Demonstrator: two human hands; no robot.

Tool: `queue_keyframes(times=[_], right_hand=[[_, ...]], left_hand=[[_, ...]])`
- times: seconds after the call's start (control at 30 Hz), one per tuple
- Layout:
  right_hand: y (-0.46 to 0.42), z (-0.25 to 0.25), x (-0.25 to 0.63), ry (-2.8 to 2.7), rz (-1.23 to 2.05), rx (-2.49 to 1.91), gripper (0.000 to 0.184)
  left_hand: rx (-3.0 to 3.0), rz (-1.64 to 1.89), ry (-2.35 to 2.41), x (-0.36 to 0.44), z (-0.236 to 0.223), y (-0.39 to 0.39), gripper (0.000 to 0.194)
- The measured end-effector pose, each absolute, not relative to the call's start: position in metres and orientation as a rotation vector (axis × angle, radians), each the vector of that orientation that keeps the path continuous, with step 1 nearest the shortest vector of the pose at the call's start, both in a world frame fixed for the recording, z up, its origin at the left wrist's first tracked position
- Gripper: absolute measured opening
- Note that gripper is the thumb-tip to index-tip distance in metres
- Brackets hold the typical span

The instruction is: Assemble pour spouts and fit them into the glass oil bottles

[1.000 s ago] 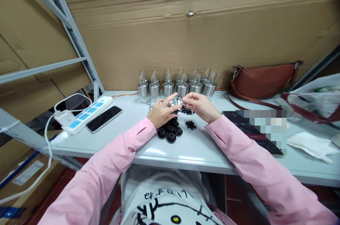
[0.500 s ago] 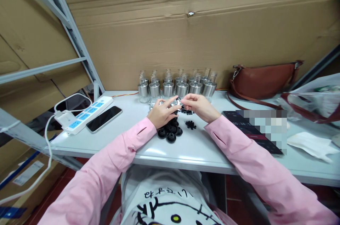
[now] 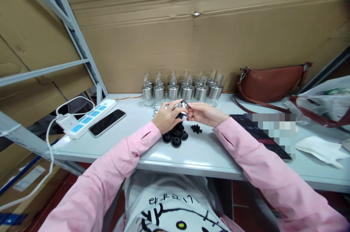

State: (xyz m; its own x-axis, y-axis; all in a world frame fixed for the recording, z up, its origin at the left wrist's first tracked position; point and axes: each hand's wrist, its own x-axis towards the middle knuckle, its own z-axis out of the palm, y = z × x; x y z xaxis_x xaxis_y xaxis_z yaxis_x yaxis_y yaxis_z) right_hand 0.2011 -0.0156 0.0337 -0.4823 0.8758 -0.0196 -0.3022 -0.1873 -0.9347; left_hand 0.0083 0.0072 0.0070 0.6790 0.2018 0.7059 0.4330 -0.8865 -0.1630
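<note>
My left hand [image 3: 167,116] is closed round a small silver metal part [image 3: 178,105] held above the table. My right hand [image 3: 201,113] meets it from the right and pinches a thin black ring [image 3: 185,103] at the part's top. Under both hands lies a heap of black rubber caps [image 3: 175,135], with a small black toothed piece [image 3: 196,128] beside it. Behind stand two rows of silver cylinders with glass tops [image 3: 187,89].
A white power strip [image 3: 86,117] and a black phone [image 3: 107,122] lie at the left of the grey table [image 3: 202,151]. A brown bag [image 3: 270,81] sits at the back right, with a dark tablet [image 3: 259,135], white paper [image 3: 319,149] and a plastic bag [image 3: 325,104] nearby.
My left fingers, stretched out a second ago, have curled round the silver part. My right hand has turned palm-up and now pinches the black ring at the part.
</note>
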Motion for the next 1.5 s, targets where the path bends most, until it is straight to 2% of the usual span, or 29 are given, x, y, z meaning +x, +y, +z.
queue_keyframes(times=[0.47, 0.7, 1.3, 1.5], right_hand=[[-0.023, 0.035, 0.193, -1.194, 1.871, -0.607, 0.013], [-0.022, 0.032, 0.191, -1.185, 1.872, -0.568, 0.022], [-0.023, 0.030, 0.183, -1.164, 1.823, -0.484, 0.017], [-0.024, 0.031, 0.187, -1.180, 1.871, -0.499, 0.023]], left_hand=[[-2.564, -1.162, -0.422, 0.007, 0.008, 0.004, 0.028], [-2.517, -1.185, -0.415, 0.008, 0.010, 0.001, 0.021], [-2.458, -1.236, -0.436, 0.008, 0.009, 0.002, 0.016], [-2.425, -1.294, -0.392, 0.010, 0.009, 0.003, 0.016]])
